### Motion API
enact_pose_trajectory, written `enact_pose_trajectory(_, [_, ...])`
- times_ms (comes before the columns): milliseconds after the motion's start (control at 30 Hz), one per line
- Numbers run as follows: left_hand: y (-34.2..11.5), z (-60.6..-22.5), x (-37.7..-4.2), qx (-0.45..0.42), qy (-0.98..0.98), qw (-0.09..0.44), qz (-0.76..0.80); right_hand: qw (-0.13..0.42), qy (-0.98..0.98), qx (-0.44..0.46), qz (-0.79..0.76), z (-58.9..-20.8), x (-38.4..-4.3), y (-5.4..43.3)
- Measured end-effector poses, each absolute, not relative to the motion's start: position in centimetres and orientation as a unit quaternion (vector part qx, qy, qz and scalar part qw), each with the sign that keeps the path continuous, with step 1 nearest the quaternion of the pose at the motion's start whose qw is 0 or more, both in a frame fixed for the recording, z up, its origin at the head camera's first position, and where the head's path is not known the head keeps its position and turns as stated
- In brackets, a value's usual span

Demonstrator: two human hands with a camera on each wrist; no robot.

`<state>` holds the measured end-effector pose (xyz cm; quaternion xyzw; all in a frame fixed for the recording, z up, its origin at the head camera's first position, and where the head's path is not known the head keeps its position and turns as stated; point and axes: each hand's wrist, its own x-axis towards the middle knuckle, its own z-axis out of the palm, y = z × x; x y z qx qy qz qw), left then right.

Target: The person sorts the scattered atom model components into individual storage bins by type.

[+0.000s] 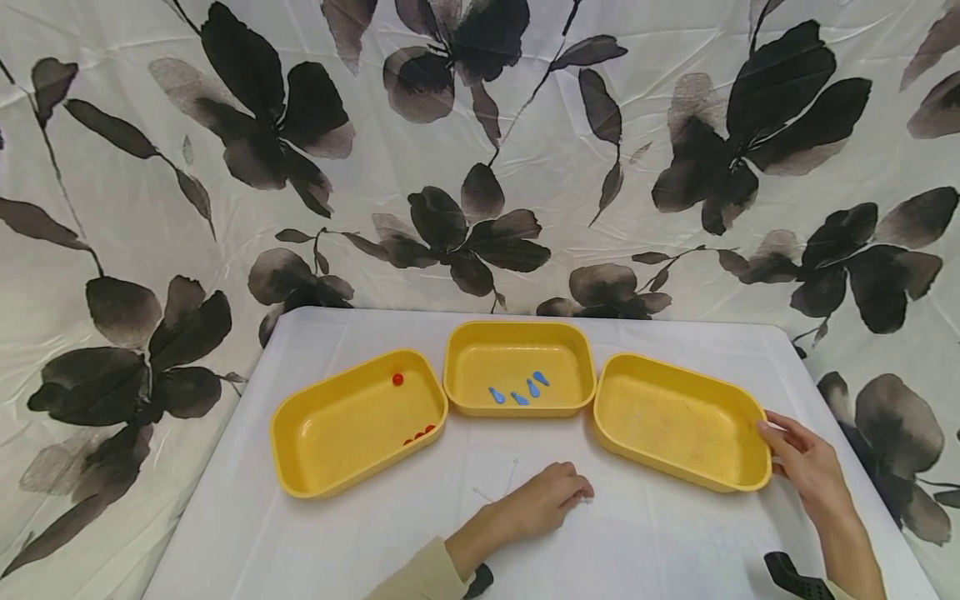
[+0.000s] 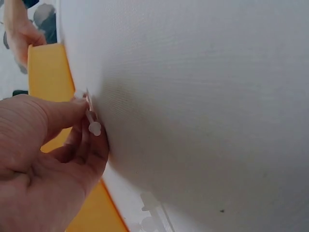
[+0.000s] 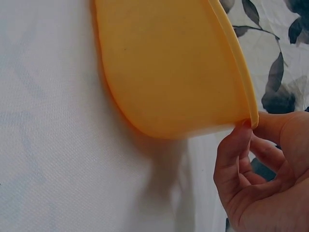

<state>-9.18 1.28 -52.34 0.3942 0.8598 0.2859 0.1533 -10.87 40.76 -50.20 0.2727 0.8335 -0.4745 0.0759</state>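
My left hand [image 1: 551, 500] is low over the white table, in front of the middle tray. Its thumb and fingertips pinch a small translucent plastic stick [image 2: 94, 128] with a rounded, lobed end, seen in the left wrist view; part of it hides behind the fingers. Similar thin clear sticks [image 1: 512, 475] lie on the table just left of this hand. At the right, my right hand [image 1: 813, 467] grips the outer end of the right yellow tray [image 1: 682, 425]. The right wrist view shows the thumb and index finger pinching its rim [image 3: 254, 118].
The middle yellow tray [image 1: 517, 411] holds several blue drop-shaped pieces [image 1: 534, 388]. In the left yellow tray [image 1: 330, 442] are several small round red pieces [image 1: 397, 380]. All three trays stand in an arc on the white table [image 1: 645, 542], with a floral cloth [image 1: 465, 125] hanging behind.
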Motion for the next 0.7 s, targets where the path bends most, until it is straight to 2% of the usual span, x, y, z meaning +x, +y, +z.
enact_pose_trajectory(300, [1.35, -52.28, -9.04, 0.381, 0.868, 0.131, 0.291, 0.077, 0.833, 0.276, -0.473, -50.02, -10.86, 40.65])
enact_pose_trajectory(700, [1.81, -52.04, -9.65, 0.343, 0.849, 0.123, 0.382, 0.079, 0.830, 0.283, -0.475, -49.94, -11.00, 40.67])
